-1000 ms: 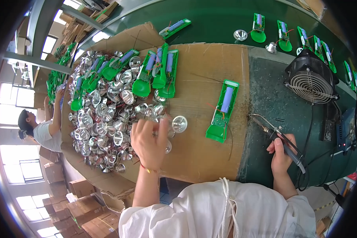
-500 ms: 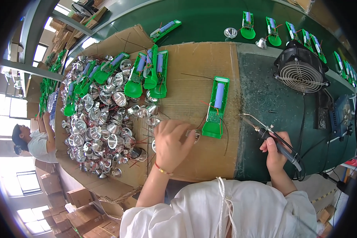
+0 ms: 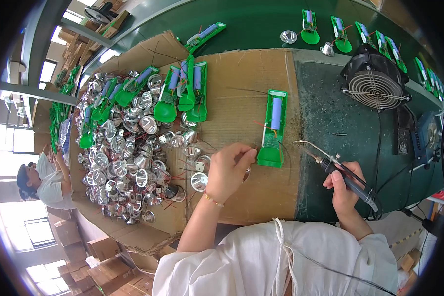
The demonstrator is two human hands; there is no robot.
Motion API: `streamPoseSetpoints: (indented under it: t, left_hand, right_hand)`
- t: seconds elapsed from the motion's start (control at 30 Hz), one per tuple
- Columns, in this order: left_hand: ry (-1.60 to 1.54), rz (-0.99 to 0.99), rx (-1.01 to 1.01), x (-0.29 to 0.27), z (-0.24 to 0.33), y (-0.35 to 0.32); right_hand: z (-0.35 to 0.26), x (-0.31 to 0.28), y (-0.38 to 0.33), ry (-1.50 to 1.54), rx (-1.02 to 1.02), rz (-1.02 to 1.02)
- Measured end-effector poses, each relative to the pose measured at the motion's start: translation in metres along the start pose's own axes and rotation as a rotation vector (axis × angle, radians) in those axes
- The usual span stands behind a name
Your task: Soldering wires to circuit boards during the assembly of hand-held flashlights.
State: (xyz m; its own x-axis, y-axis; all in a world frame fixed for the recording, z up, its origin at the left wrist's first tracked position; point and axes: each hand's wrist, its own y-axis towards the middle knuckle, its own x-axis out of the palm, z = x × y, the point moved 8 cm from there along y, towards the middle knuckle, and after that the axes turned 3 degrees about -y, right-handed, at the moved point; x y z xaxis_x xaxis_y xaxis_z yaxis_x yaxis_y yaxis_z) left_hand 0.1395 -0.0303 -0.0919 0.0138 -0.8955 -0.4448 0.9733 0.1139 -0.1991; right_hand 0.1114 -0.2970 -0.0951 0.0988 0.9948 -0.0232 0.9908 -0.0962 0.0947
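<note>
My right hand (image 3: 344, 190) grips a soldering iron (image 3: 354, 186) with a curved thin metal tube along it; its tip points left toward the green housing. On the cardboard mat lies this open green plastic housing (image 3: 271, 148), holding a blue cylindrical battery (image 3: 276, 113), a small circuit board and loose wires. Just left of its rounded end, my left hand (image 3: 227, 170) is closed in a pinch. What lies between those fingertips is hidden. A silver reflector cup (image 3: 247, 173) peeks out beneath that hand. More reflector cups (image 3: 199, 181) lie by its wrist.
A big pile of silver reflectors (image 3: 128, 148) fills a cardboard box at left, several green housings (image 3: 196, 93) on top. A black fan (image 3: 375, 81) stands at right on the green table (image 3: 325, 118). Housings line the far edge. Another person (image 3: 47, 177) works at far left.
My left hand has moved right, toward the housing, its fingers closing into a pinch. The right hand keeps the soldering iron in nearly the same place. The view has shifted slightly.
</note>
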Motion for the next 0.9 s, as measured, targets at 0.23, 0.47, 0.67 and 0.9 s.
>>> streamPoseSetpoints:
  t: [0.23,0.47,0.67,0.9]
  left_hand:
    - [0.101,0.044,0.263,0.010,0.016,0.001]
    - [0.122,0.033,0.235,0.023,0.015,0.007]
    - [0.161,0.084,0.262,0.025,0.017,0.007]
    - [0.183,0.110,0.227,0.025,0.015,0.009]
  right_hand:
    - [-0.006,0.034,0.006,-0.072,-0.117,-0.233]
    - [-0.005,0.037,0.007,-0.064,-0.039,-0.133]
    - [-0.006,0.040,0.007,-0.109,-0.043,-0.157]
    - [-0.002,0.034,0.004,-0.002,-0.004,-0.150]
